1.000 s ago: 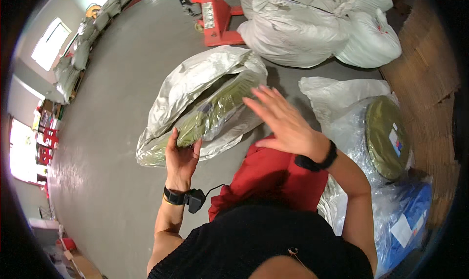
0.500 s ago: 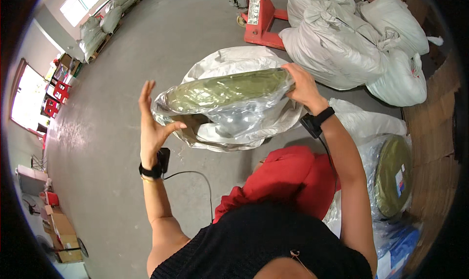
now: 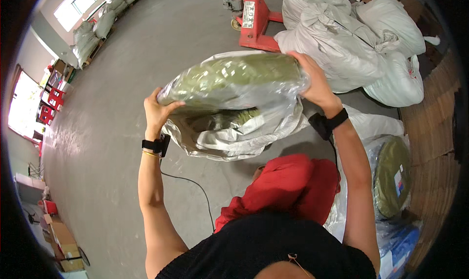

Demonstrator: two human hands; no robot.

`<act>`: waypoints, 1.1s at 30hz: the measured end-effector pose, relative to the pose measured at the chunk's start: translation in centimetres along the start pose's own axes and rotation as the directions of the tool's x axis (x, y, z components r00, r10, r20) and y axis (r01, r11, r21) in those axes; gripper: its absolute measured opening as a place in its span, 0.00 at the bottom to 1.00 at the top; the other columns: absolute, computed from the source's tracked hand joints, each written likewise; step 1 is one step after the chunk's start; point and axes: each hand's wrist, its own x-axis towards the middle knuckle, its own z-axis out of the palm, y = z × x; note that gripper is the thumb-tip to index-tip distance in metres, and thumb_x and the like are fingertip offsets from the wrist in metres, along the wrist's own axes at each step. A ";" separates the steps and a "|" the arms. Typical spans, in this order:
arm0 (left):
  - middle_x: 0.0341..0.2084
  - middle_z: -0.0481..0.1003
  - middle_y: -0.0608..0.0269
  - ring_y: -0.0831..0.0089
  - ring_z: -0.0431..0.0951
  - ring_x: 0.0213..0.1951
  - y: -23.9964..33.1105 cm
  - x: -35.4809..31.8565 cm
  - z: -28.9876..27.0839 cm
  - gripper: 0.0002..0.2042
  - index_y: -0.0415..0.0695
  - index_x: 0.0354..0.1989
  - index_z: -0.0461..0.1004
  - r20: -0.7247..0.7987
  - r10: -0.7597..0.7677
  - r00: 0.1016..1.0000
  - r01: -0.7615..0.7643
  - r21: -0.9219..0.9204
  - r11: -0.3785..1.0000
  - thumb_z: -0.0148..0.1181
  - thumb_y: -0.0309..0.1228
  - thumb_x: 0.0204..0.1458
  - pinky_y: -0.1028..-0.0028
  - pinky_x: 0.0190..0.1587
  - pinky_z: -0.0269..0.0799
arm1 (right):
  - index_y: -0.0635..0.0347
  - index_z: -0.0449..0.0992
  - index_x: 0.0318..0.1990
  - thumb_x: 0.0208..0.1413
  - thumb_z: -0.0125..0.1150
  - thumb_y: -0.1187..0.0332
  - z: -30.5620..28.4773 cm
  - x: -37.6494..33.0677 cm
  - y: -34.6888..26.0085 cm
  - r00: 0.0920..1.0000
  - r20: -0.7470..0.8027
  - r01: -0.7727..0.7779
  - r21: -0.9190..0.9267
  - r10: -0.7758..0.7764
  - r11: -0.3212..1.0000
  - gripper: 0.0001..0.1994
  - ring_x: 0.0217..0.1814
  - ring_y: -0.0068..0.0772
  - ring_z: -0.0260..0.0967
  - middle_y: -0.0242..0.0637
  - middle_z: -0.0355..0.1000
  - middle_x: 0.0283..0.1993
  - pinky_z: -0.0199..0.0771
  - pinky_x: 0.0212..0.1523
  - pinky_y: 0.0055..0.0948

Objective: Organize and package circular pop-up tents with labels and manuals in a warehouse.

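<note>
Between my hands is a rounded olive-green bundle (image 3: 239, 76) wrapped in clear, shiny plastic, tilted above the mouth of a white woven sack (image 3: 229, 144). My left hand (image 3: 159, 113) grips the bundle's left end, thumb along its near side. At the opposite end, my right hand (image 3: 315, 81) is closed on the plastic-wrapped edge, its fingers partly hidden behind. Inside the sack, below the raised bundle, more green material in clear plastic (image 3: 239, 117) shows. Each wrist wears a black strap with a small device.
A red pallet jack (image 3: 254, 22) stands ahead, beside piled white sacks (image 3: 342, 39). At my right lie another round olive bundle in plastic (image 3: 392, 176), a blue package (image 3: 403, 245) and stacked brown cardboard (image 3: 432, 132). Red stools (image 3: 51, 105) and cardboard boxes (image 3: 66, 240) are far left.
My left hand, open and apart before, has closed on the bundle's left end. The bundle has risen and turned, exposing more of the sack's inside.
</note>
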 end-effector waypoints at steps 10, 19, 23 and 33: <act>0.32 0.73 0.52 0.64 0.75 0.38 2.6 1.9 4.2 0.33 0.38 0.42 0.63 0.147 0.221 0.964 -0.236 0.098 0.967 0.73 0.32 0.25 0.72 0.43 0.69 | 0.57 0.65 0.43 0.37 0.58 0.70 -4.1 -0.2 6.1 0.978 -0.137 -0.169 -0.077 0.157 0.983 0.20 0.42 0.46 0.66 0.44 0.69 0.37 0.65 0.40 0.33; 0.21 0.74 0.53 0.66 0.76 0.26 9.6 3.8 10.9 0.17 0.38 0.29 0.68 0.139 0.340 0.930 -0.356 0.121 0.926 0.65 0.30 0.29 0.73 0.32 0.70 | 0.68 0.52 0.56 0.50 0.54 0.54 -9.3 -12.4 11.3 0.641 -0.466 -0.628 0.138 0.610 0.766 0.33 0.56 0.44 0.55 0.55 0.57 0.54 0.57 0.52 0.35; 0.23 0.74 0.49 0.64 0.76 0.28 17.8 8.2 15.4 0.19 0.37 0.35 0.69 0.340 0.438 0.832 -0.526 0.235 0.817 0.63 0.29 0.31 0.71 0.33 0.69 | 0.69 0.50 0.57 0.51 0.50 0.48 -9.7 -22.4 11.0 0.488 -0.234 -0.710 0.454 0.841 0.538 0.36 0.50 0.39 0.63 0.51 0.60 0.52 0.63 0.47 0.31; 0.24 0.74 0.57 0.74 0.73 0.27 40.2 12.6 26.5 0.23 0.38 0.40 0.68 0.517 0.687 0.510 -0.857 0.234 0.460 0.66 0.27 0.31 0.75 0.33 0.67 | 0.66 0.61 0.46 0.48 0.56 0.48 -4.2 -31.1 7.5 0.506 0.434 -0.371 0.890 0.745 -0.266 0.29 0.43 0.38 0.65 0.48 0.62 0.43 0.70 0.40 0.33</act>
